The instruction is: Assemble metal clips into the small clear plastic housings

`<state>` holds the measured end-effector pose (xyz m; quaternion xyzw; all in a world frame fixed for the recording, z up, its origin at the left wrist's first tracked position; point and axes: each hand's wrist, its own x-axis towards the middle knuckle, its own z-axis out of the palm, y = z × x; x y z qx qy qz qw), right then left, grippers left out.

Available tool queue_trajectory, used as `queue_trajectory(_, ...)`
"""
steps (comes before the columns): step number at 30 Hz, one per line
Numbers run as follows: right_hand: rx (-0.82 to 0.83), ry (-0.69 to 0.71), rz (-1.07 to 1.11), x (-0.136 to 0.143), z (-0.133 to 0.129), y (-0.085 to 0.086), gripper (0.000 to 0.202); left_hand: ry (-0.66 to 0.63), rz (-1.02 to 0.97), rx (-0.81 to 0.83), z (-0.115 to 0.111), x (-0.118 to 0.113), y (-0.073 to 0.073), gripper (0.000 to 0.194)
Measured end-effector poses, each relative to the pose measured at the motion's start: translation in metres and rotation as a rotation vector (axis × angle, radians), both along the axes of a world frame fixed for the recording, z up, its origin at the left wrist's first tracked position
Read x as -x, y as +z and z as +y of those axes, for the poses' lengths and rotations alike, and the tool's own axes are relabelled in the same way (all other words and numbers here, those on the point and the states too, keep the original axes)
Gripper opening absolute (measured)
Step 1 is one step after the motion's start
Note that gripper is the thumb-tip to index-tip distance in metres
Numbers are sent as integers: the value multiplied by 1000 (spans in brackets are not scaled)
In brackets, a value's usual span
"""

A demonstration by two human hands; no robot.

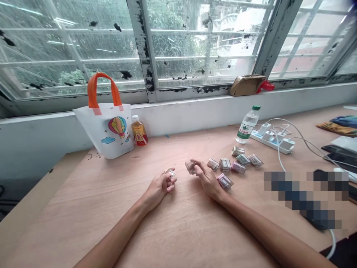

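My left hand (163, 183) is closed around a small pale piece (170, 172) with clear edges; its exact kind is too small to tell. Between the thumb and fingers of my right hand (205, 176) is a small clear plastic box (190, 167), held just above the table. Several similar little boxes lie beside that hand on the right. A pink one (225, 181) is close to the wrist, and a brownish one (212, 164) sits just past the fingers. Farther right are a green-tinted box (243, 160) and a yellowish one (238, 150).
On the wooden table (134, 238), a white bag with orange handles (102, 137) and a drink bottle (139, 131) stand back left. A water bottle (247, 125) and a power strip with cables (286, 146) are back right. A cardboard box (247, 85) rests on the sill.
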<state>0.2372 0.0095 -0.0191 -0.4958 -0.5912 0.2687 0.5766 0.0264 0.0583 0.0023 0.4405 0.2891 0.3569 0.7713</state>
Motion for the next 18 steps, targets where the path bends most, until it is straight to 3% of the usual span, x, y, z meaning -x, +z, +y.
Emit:
queue_trajectory(7, 204, 153, 233, 5, -4, 5, 51, -55, -7, -25, 2, 1, -7, 34)
queue_trajectory(12, 287, 196, 270, 5, -6, 13, 53, -66, -112, 78, 2, 2, 1, 34)
queue_trajectory(18, 303, 224, 343, 5, 0, 4, 57, -83, -137, 133, -1, 7, 8, 38)
